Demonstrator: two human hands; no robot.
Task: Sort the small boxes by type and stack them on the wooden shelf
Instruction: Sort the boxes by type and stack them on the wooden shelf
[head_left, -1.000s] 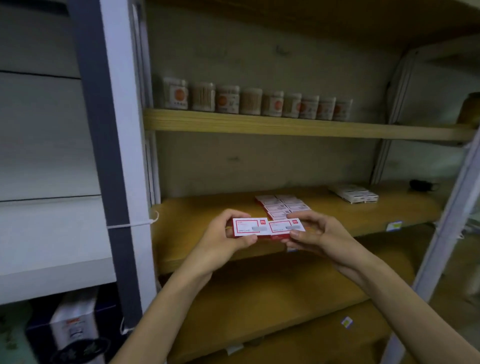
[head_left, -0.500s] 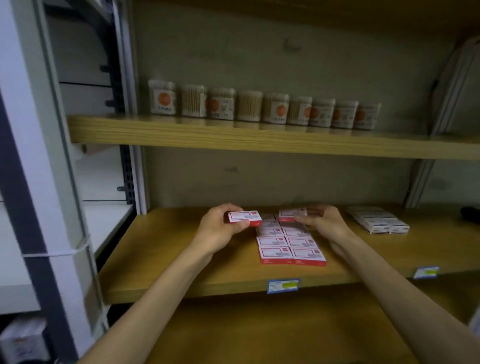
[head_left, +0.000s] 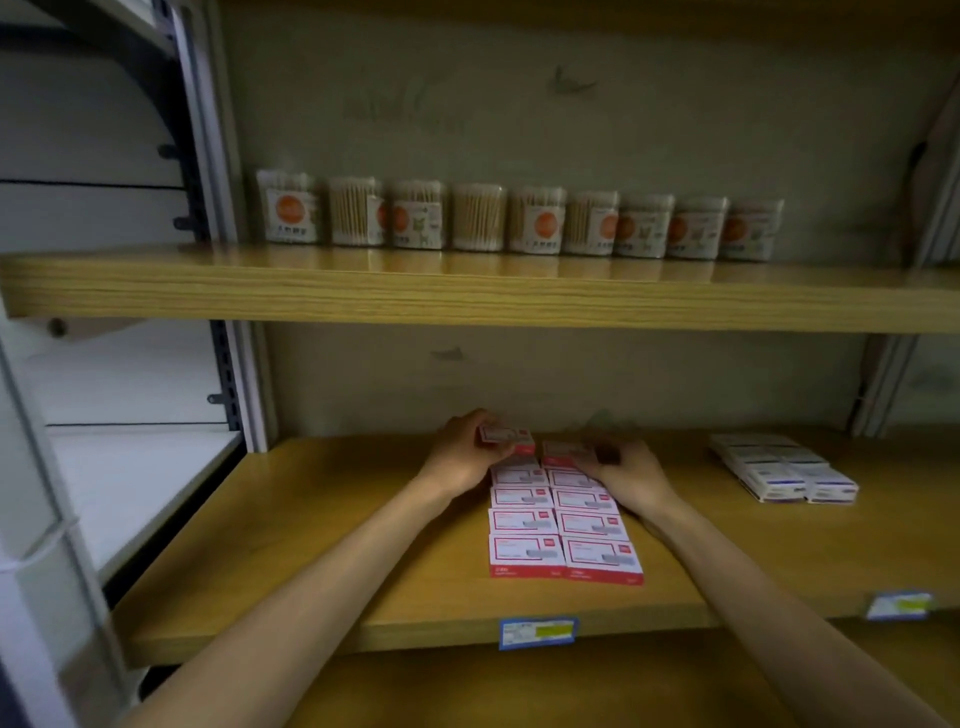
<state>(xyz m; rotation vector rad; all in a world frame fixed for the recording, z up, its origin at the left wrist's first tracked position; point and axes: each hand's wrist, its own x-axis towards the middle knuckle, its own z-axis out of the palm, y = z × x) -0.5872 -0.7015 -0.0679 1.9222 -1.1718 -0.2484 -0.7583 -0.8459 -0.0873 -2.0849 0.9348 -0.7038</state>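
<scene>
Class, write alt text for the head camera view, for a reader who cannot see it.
A person's left hand and right hand each hold a red-and-white box at the back of a two-column group of matching boxes on a wooden shelf. Grey-and-white boxes lie apart to the right; jars of cotton swabs line the shelf above.

Upper shelf (head_left: 467, 296): row of nine clear cotton swab tubs (head_left: 519, 218), orange labels. Blue price tags (head_left: 537, 632) on lower shelf edge.

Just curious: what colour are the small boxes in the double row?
White tops with red borders and red sides: small boxes, clearest in the head view.
</scene>
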